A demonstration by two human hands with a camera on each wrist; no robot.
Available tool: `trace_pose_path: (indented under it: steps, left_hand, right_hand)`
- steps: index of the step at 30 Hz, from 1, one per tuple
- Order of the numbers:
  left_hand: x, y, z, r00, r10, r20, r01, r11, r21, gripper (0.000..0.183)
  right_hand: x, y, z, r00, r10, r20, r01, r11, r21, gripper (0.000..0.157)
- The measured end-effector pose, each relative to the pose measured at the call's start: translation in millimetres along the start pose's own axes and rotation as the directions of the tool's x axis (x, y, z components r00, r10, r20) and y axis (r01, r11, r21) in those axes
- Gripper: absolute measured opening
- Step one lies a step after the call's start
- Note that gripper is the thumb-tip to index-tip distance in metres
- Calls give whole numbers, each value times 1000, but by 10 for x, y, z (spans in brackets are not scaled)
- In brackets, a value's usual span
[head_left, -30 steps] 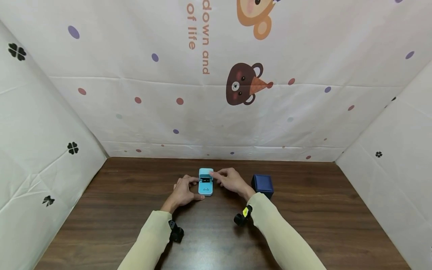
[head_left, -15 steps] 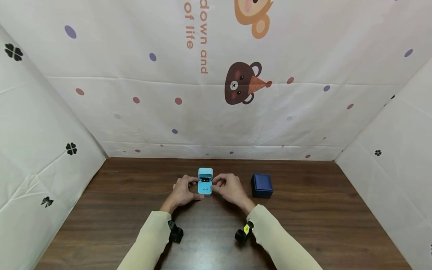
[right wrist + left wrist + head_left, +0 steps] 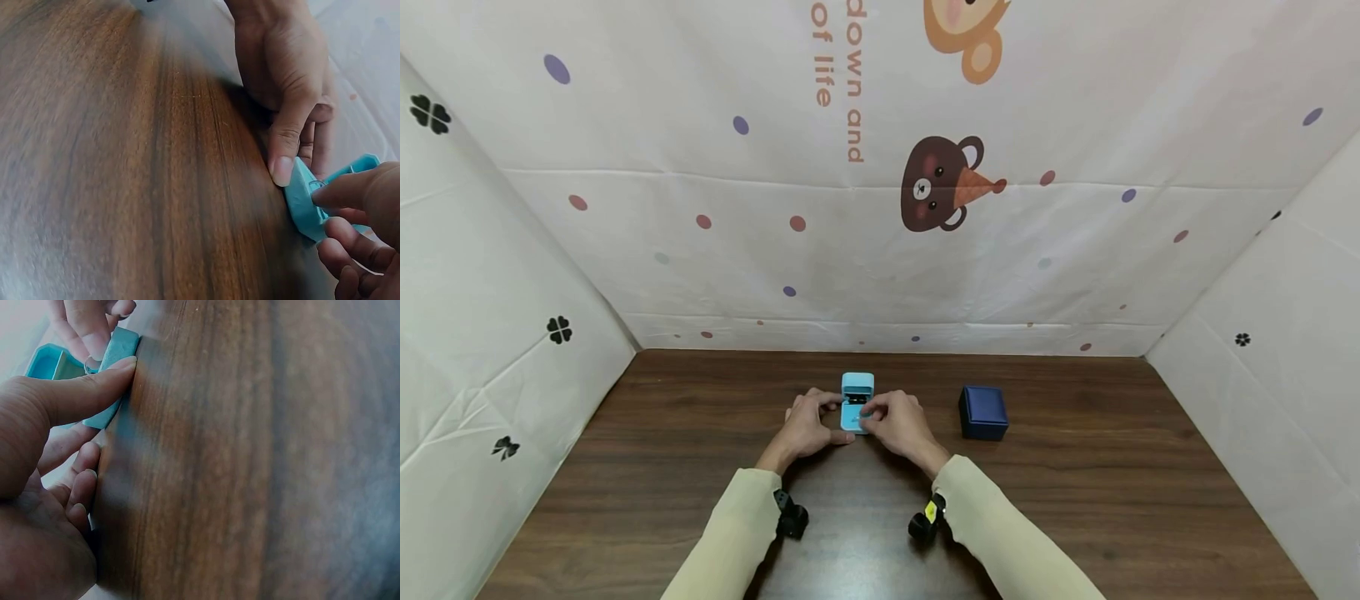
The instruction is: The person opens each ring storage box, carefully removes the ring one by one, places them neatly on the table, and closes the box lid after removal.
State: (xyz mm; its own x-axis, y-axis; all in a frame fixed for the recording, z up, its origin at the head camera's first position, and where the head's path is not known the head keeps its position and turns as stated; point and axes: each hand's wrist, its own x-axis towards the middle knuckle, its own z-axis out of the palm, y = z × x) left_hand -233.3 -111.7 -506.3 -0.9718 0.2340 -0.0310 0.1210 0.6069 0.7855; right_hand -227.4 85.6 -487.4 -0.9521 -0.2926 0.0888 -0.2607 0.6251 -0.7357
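Here, both hands meet at a small turquoise ring box (image 3: 852, 414), which sits lid-up on the wooden table (image 3: 1075, 500), near the rear edge and a little left of that edge's middle. The left hand (image 3: 807, 423) comes in from the front left, its outer side low to the surface, and grips the box: the thumb lies extended with its tip against the front end, the forefinger reaches to the left side near the hinge, and the other fingers bend loosely underneath, as the left wrist view shows. The right hand (image 3: 901, 423) slants in from the front right, wrist angled, thumb and forefinger bent over the open base. Their tips are at the thin ring (image 3: 317, 183) in the cushion; whether they have closed on it I cannot tell. Its remaining fingers curl beside the box's right side. Both forearms, in pale sleeves (image 3: 722, 533), run back to the front edge of the view, a dark camera (image 3: 792, 518) at the left wrist. A dark blue box (image 3: 984, 412) stands, lid down, to the right, between the right hand and the table's rear right corner.
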Motion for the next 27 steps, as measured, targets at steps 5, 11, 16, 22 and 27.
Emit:
trace_pose_path:
  steps: [5, 11, 16, 22, 27]
  left_hand:
    - [5, -2, -4, 1000, 0, -2, 0, 1000, 3, 59]
    - [3, -23, -3, 1000, 5, -4, -5, 1000, 6, 60]
    - [-5, -35, -2, 1000, 9, -1, -9, 1000, 10, 60]
    - [-3, -23, -3, 1000, 10, -1, -10, 1000, 5, 59]
    - [-2, -9, -6, 1000, 15, -4, -14, 1000, 2, 60]
  right_hand:
    - [25, 1, 19, 1000, 10, -4, -10, 1000, -8, 4]
    - [27, 10, 27, 1000, -10, -3, 10, 1000, -25, 4]
    - [1, 23, 15, 999, -47, -19, 46, 998, -32, 4]
    - [-28, 45, -5, 995, -97, -34, 97, 995, -12, 4]
    - [-45, 50, -35, 993, -114, -38, 115, 993, 19, 6]
